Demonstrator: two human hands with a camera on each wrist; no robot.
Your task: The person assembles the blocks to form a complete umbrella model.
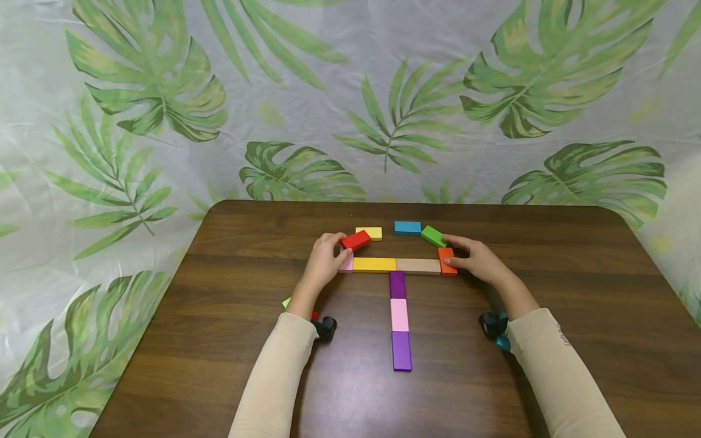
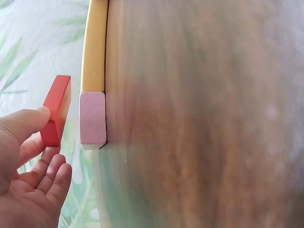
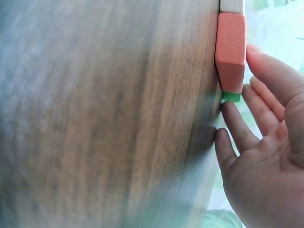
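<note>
My left hand point(image 1: 323, 260) pinches a red block point(image 1: 356, 240) between thumb and fingers, raised off the table in the left wrist view. Below it, a lilac block point(image 2: 93, 118) ends a row with a golden-yellow block point(image 1: 375, 264) and a beige block point(image 1: 418, 266). At the row's right end lies an orange-red block point(image 1: 445, 253); the thumb of my right hand point(image 1: 482, 260) rests at it. That hand's fingers extend fairly straight toward a green block point(image 1: 433, 236), which slants inward. Behind the row lie a blue block point(image 1: 408, 228) and a pale-yellow block point(image 1: 369, 233).
A column runs toward me from the row: a dark purple block point(image 1: 397, 285), a pink block point(image 1: 400, 314) and a purple block point(image 1: 401, 351). A lime block point(image 1: 286, 302) is partly hidden by the left forearm. The brown table point(image 1: 219, 347) meets a leaf-patterned cloth point(image 1: 405, 176).
</note>
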